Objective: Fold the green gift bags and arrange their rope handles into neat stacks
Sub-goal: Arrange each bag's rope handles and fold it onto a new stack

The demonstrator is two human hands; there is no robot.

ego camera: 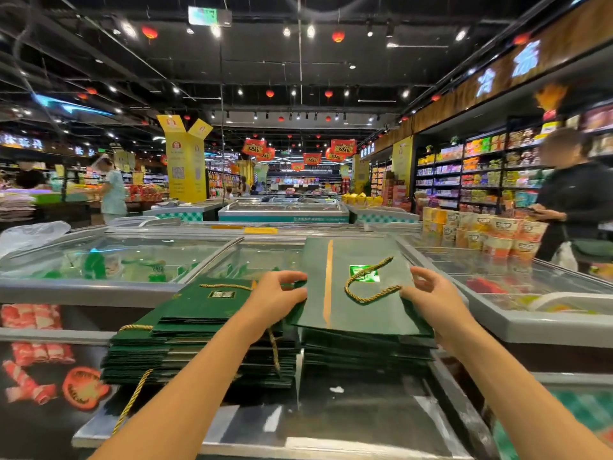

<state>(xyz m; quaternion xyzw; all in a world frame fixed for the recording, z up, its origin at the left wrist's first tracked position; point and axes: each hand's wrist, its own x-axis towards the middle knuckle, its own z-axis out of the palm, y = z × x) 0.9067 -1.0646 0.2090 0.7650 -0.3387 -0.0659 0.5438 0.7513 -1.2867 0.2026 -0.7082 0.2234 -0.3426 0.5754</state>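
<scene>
Flat green bag [358, 303] lies on top of the right stack [365, 355], towards the front edge of the freezer lid [331, 423], with its gold rope handle [368, 282] looped loose on its face. Left hand [275, 300] pinches the bag's left edge, right hand [431, 302] holds the right edge. Probably light, stiff card, and slick; it creases easily. Grip the side edges, not the rope. Left stack [199, 353] is just beside it, ropes dangling.

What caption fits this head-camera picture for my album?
Left hand and right hand hold a flat green gift bag over the right stack.

Left hand [278, 302], right hand [433, 302], both gripping
</scene>
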